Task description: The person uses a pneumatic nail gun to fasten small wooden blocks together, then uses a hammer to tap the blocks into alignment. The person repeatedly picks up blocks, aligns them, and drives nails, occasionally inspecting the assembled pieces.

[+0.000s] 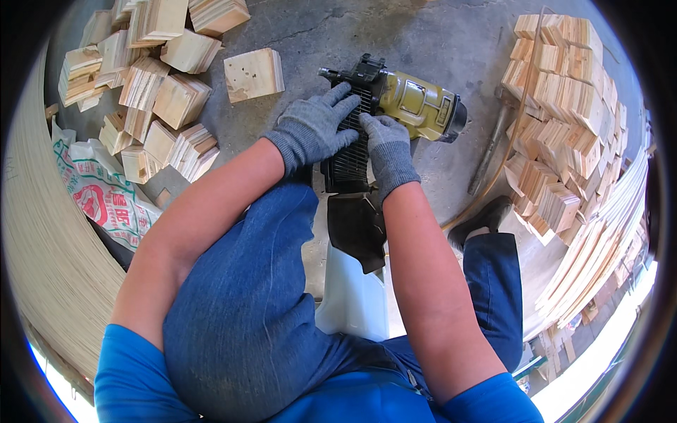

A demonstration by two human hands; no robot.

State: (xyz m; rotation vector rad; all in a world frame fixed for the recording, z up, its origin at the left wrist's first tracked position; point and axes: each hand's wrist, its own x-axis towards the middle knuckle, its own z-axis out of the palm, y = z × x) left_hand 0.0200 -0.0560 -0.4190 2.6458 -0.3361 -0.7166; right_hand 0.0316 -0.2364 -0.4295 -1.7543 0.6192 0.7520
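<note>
A nail gun (417, 104) with an olive-yellow body and black ends lies in front of me. Its long black ribbed magazine (347, 169) runs back toward my knees. My left hand (314, 127), in a grey knit glove, rests over the magazine's left side with its fingers stretched apart. On the other side, my gloved right hand (388, 146) has its fingers bent against the magazine near the body, seeming to grip its edge. Whether anything small is between those fingertips is hidden. A dark flap-like piece (356, 229) is just behind the magazine's near end.
Cut plywood blocks (180, 99) lie heaped at the left, with one single block (254, 75) nearer the middle. More blocks (564, 99) are stacked at the right. A thin hose (522, 113) and a metal bar (488, 151) lie beside them. A printed sack (102, 190) is at left.
</note>
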